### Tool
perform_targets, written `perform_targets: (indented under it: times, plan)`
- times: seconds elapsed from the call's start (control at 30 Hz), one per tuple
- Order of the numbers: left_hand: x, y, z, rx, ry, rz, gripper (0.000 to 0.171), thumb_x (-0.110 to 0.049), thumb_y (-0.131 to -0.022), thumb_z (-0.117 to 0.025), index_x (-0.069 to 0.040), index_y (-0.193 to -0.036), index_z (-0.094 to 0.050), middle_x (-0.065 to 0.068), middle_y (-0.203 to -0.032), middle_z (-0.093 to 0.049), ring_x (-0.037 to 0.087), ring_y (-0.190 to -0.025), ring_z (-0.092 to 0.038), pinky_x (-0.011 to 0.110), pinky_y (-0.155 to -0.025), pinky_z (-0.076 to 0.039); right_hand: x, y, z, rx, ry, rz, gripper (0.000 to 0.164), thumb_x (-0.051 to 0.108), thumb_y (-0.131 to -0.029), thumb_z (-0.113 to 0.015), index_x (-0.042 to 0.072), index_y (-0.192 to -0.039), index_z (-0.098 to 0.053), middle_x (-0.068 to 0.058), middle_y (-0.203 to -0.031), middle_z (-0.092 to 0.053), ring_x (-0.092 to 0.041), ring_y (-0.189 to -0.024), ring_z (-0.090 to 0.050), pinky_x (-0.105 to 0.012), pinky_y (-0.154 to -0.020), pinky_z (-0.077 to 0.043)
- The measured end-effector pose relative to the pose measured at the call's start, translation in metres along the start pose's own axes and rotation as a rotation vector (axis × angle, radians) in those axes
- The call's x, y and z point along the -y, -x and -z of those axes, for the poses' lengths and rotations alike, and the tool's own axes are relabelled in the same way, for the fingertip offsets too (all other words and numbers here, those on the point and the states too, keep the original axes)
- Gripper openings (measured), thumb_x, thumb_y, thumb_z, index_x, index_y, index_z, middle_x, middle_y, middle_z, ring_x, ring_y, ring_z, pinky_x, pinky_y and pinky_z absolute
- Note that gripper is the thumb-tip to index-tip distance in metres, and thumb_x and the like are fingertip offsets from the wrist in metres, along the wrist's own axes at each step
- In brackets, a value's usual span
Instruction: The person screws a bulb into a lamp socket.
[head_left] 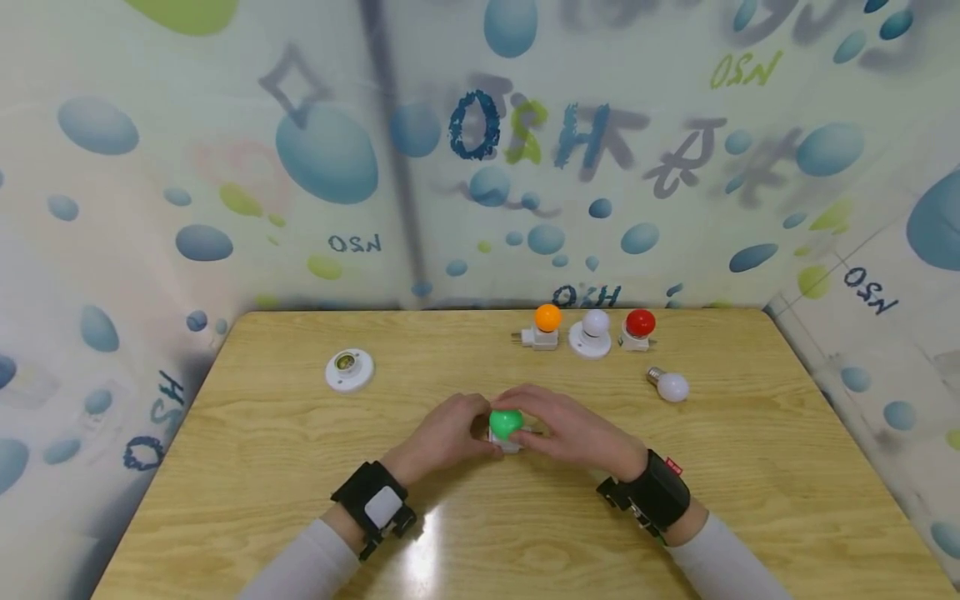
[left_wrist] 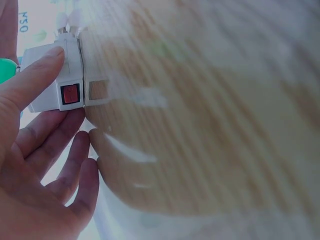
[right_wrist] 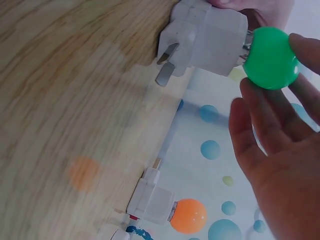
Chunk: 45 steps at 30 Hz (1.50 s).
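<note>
Small green round bulb (right_wrist: 270, 57) in white plastic plug-in socket (left_wrist: 57, 80): light, smooth, likely fragile; left hand (head_left: 442, 435) fingers gripped socket, right hand (head_left: 573, 433) fingers pinched bulb.

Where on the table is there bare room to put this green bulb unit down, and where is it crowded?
Bare wood lies left of the left hand, below the empty socket, and along the near edge of the table. The right side below the loose white bulb is also free. The far edge is crowded: orange bulb, white bulb, red bulb.
</note>
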<state>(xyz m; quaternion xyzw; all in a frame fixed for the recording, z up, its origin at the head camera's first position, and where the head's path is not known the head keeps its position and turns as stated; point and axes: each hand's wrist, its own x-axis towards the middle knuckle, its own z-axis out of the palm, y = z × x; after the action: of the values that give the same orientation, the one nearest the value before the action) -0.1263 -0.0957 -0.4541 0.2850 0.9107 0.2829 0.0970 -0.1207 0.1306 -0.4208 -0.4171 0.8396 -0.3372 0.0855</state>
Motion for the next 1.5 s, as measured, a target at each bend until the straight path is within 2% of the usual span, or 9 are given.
perform_targets:
  times: [0.17, 0.33, 0.5, 0.63, 0.9, 1.1, 1.23, 1.33, 1.5]
  plan:
    - [0.0, 0.0, 0.0, 0.008, 0.004, 0.005, 0.044, -0.039, -0.072, -0.081, -0.012, -0.105, -0.069, -0.008, -0.097, -0.064, 0.007, -0.089, -0.055, 0.029, -0.082, -0.046, 0.0, -0.002, -0.002, -0.041, -0.008, -0.012, 0.039, 0.035, -0.091, -0.063, 0.015, -0.125, -0.057, 0.007, -0.12, -0.051, -0.006, -0.104, -0.05, -0.034, -0.087, -0.05]
    - [-0.001, 0.0, 0.001, 0.005, 0.006, 0.001, 0.043, -0.039, -0.073, -0.081, -0.012, -0.104, -0.069, -0.007, -0.097, -0.064, 0.008, -0.09, -0.055, 0.031, -0.084, -0.047, -0.001, -0.002, -0.004, -0.06, -0.002, -0.026, 0.04, 0.038, -0.09, -0.064, 0.017, -0.123, -0.056, 0.011, -0.116, -0.048, -0.005, -0.1, -0.048, -0.032, -0.086, -0.049]
    - [0.0, 0.001, 0.001, 0.001, -0.002, 0.001, 0.041, -0.038, -0.073, -0.081, -0.012, -0.103, -0.069, -0.008, -0.094, -0.063, 0.009, -0.086, -0.054, 0.029, -0.08, -0.046, -0.002, -0.001, 0.0, -0.039, 0.04, -0.027, 0.053, 0.045, -0.087, -0.064, 0.016, -0.13, -0.054, 0.007, -0.13, -0.046, -0.007, -0.116, -0.046, -0.031, -0.095, -0.045]
    - [0.002, 0.001, 0.001, -0.003, -0.003, 0.009, 0.041, -0.038, -0.072, -0.081, -0.013, -0.101, -0.068, -0.009, -0.09, -0.061, 0.009, -0.082, -0.053, 0.027, -0.074, -0.045, -0.001, -0.001, 0.006, 0.017, 0.095, 0.006, 0.068, 0.046, -0.087, -0.065, 0.012, -0.143, -0.046, 0.003, -0.15, -0.036, -0.012, -0.134, -0.036, -0.035, -0.103, -0.038]
    - [0.003, 0.001, 0.0, 0.001, 0.017, 0.007, 0.04, -0.038, -0.072, -0.081, -0.015, -0.102, -0.067, -0.01, -0.088, -0.061, 0.009, -0.079, -0.052, 0.027, -0.071, -0.045, 0.005, -0.005, 0.011, 0.119, 0.068, 0.005, 0.076, 0.038, -0.09, -0.065, 0.016, -0.154, -0.03, 0.004, -0.157, -0.025, -0.012, -0.14, -0.027, -0.037, -0.108, -0.03]
    - [0.0, 0.001, 0.0, 0.002, 0.021, -0.007, 0.047, -0.037, -0.073, -0.081, -0.014, -0.111, -0.067, -0.01, -0.097, -0.062, 0.008, -0.084, -0.053, 0.027, -0.077, -0.046, 0.005, -0.002, 0.004, 0.1, 0.059, -0.013, 0.066, 0.032, -0.094, -0.061, 0.016, -0.152, -0.034, 0.002, -0.154, -0.031, -0.013, -0.138, -0.031, -0.035, -0.107, -0.033]
    - [-0.001, 0.001, 0.001, 0.004, 0.011, 0.009, 0.049, -0.037, -0.072, -0.081, -0.013, -0.113, -0.067, -0.01, -0.096, -0.062, 0.008, -0.084, -0.053, 0.027, -0.077, -0.045, 0.002, 0.001, 0.001, 0.069, 0.048, 0.029, 0.057, 0.023, -0.095, -0.058, 0.012, -0.148, -0.04, -0.001, -0.151, -0.037, -0.017, -0.136, -0.035, -0.039, -0.105, -0.036]
    - [-0.002, 0.001, 0.001, 0.01, 0.008, 0.026, 0.05, -0.038, -0.072, -0.081, -0.013, -0.113, -0.066, -0.01, -0.092, -0.061, 0.01, -0.081, -0.052, 0.026, -0.072, -0.044, 0.001, 0.001, -0.001, 0.059, 0.036, 0.047, 0.053, 0.018, -0.094, -0.057, 0.013, -0.145, -0.043, 0.001, -0.149, -0.04, -0.016, -0.134, -0.038, -0.039, -0.103, -0.038]
    - [-0.001, 0.001, 0.001, 0.005, 0.007, 0.018, 0.045, -0.039, -0.072, -0.081, -0.013, -0.106, -0.067, -0.008, -0.086, -0.06, 0.01, -0.076, -0.05, 0.026, -0.066, -0.043, -0.002, 0.001, -0.003, 0.042, 0.017, 0.018, 0.047, 0.021, -0.096, -0.058, 0.015, -0.141, -0.048, 0.006, -0.141, -0.047, -0.009, -0.127, -0.044, -0.034, -0.1, -0.041]
